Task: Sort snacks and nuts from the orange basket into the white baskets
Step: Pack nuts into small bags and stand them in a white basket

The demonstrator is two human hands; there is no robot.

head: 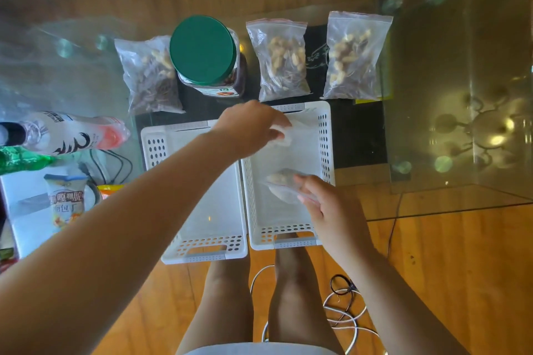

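On the glass table [86, 46], two white baskets are sitting side by side, touching along their long walls, long axes running away from the person. Left white basket [202, 251] is sitting nearer, its handle end overhanging the table edge above the person's knees; right white basket [324, 135] is sitting a bit farther back.

Left hand [248, 127] is reaching across over the far end of the right basket, fingers [278, 135] curled and pinching a small pale packet [287, 140]; blurred, so its axis is unclear. Right hand [328, 204] is hovering over the near right part of the same basket, fingers [305, 184] pinching a clear bag of nuts [281, 181], the bag pointing left and slightly away, long axis lying roughly across the basket.

Behind the baskets, a row is lining up along the far side: a nut bag [150, 75] at left, a green-lidded jar [207, 55] just beside it, then a second nut bag [281, 60] and a third nut bag [354, 57], all three with long axes pointing away. Left of the baskets, a bottle [69, 132] is lying on its side pointing right, with a snack pouch [67, 199] nearer. Open table room is showing to the right of the baskets. Cables [343, 305] are lying on the wood floor [450, 268] below.
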